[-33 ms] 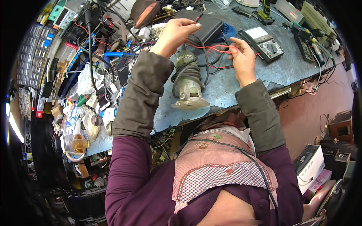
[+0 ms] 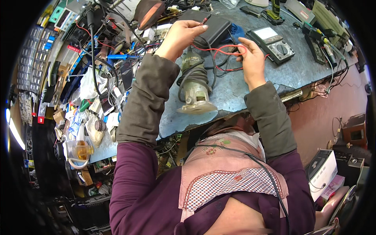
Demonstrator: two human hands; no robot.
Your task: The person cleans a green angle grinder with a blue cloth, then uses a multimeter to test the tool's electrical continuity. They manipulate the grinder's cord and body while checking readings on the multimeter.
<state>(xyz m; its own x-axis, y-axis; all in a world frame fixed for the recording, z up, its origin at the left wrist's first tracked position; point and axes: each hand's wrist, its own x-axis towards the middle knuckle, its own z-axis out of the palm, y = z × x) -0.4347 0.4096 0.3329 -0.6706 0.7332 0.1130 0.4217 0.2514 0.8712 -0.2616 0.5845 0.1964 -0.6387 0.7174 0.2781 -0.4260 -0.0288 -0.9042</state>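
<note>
My left hand [image 2: 184,35] pinches a red-and-black probe [image 2: 204,20] above a dark case [image 2: 213,29]. My right hand [image 2: 250,58], fingers curled, holds a looped red test lead [image 2: 223,50] just left of an analog multimeter [image 2: 274,45]. Between my arms a dusty greenish power tool [image 2: 196,96] with a flat, clear-looking base lies on its side, black cable wound round its body. More red and black leads lie tangled beside it.
The blue-grey bench [image 2: 297,70] holds a dense clutter of cables, parts and bags [image 2: 96,84] on the left. A cordless drill [image 2: 274,15] and other instruments [image 2: 321,43] lie at back right. A cup of amber liquid [image 2: 78,150] sits front left; boxy equipment [image 2: 321,172] stands lower right.
My right hand has risen very slightly and my left hand has shifted a little down. Both still hold the same leads.
</note>
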